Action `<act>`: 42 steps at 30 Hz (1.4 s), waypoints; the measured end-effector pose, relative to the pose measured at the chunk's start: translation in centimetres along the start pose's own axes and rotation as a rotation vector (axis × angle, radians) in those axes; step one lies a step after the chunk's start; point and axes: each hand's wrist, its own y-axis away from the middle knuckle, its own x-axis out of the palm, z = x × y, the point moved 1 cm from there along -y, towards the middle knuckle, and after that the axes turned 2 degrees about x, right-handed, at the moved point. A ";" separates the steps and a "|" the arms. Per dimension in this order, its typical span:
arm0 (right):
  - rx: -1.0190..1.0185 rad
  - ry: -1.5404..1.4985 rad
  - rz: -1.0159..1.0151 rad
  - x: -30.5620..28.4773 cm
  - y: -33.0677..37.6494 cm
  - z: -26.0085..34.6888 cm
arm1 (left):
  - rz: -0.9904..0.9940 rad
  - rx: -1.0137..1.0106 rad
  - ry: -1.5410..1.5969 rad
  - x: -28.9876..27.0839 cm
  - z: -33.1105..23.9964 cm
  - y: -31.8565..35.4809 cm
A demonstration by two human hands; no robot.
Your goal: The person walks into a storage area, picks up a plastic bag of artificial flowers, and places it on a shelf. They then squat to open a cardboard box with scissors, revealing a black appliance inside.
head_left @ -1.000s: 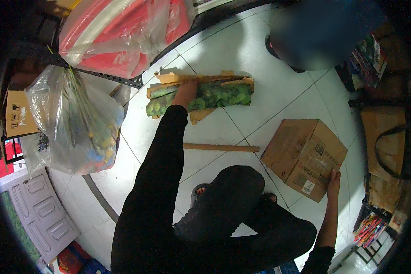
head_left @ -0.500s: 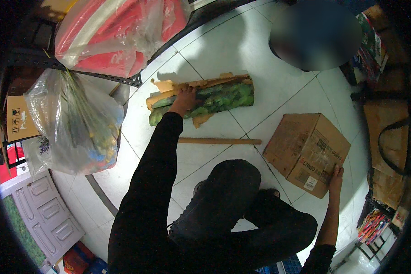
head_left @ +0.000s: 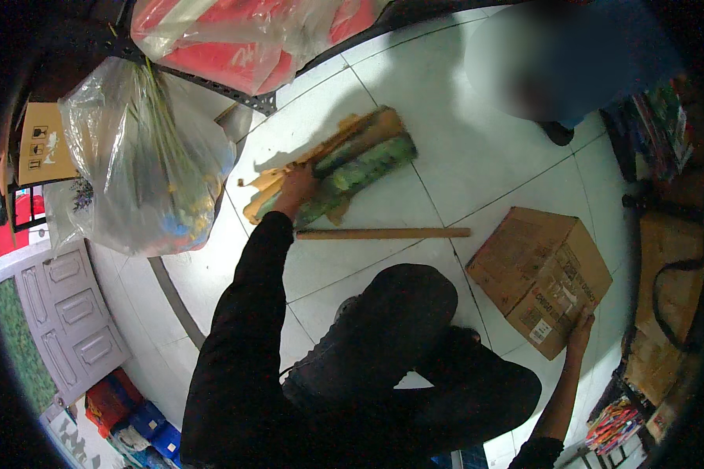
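My left hand [head_left: 295,187] grips a green printed bundle [head_left: 352,173] wrapped in torn brown cardboard [head_left: 344,139], lifted at an angle off the white tiled floor. My right hand [head_left: 580,328] rests on the near corner of a closed brown cardboard box [head_left: 536,273] at the right. A long thin wooden stick [head_left: 383,233] lies on the tiles between the bundle and my knees. I crouch in dark clothes, my legs filling the lower middle.
A big clear plastic bag [head_left: 145,164] of mixed items stands at the left. Red goods in plastic [head_left: 242,39] lie at the top. Another person [head_left: 563,62] stands at the upper right. Cardboard and bags [head_left: 669,266] line the right edge; a white panelled door piece [head_left: 66,313] lies lower left.
My left hand has pulled the green bundle nearer and turned it, so it now slants up to the right. The right hand stays on the box.
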 end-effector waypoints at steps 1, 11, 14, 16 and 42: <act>-0.012 -0.005 0.010 0.1 -0.2 0.0 | 0.023 -0.024 -0.053 1.8 2.6 0.2; 0.046 0.177 -0.033 -1.1 -1.6 -2.5 | -0.706 -0.337 0.159 -2.4 4.9 4.1; 0.097 0.165 -0.029 -0.6 -0.4 -0.2 | -0.754 0.044 0.242 -3.7 -2.0 8.6; 0.108 0.134 -0.011 -0.7 -0.4 0.3 | -0.460 0.413 0.387 -1.0 -6.8 11.1; 0.020 -0.060 0.021 -0.3 -1.4 -1.9 | -0.122 -0.315 0.205 0.9 0.6 4.4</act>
